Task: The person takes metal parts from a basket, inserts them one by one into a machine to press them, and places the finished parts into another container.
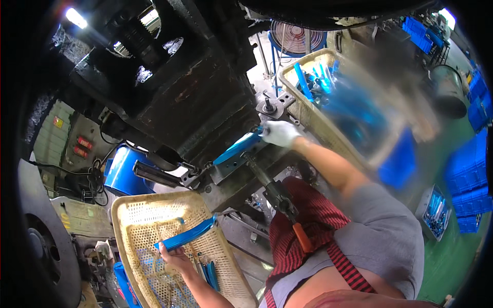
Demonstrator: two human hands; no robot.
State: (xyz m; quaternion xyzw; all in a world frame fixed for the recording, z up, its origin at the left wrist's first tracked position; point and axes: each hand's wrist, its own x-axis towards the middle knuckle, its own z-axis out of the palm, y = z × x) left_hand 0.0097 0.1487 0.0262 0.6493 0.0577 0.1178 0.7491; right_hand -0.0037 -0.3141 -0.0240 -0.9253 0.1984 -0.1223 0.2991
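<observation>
My left hand, bare, is closed on the near end of a long blue strip. It holds the strip slantwise over a cream plastic basket with more blue strips and thin pieces inside. My right hand, in a white glove, is closed at the far right end of a second blue strip. That strip lies along a dark metal die under the large black machine. Its gripped end is partly hidden by my fingers. An orange-handled metal clamp reaches from my lap toward the die.
The black machine block overhangs the die. Beyond my right arm stands a cream basket of blue strips, partly blurred. A round fan is behind it. A blue drum is at left; blue bins stand at right.
</observation>
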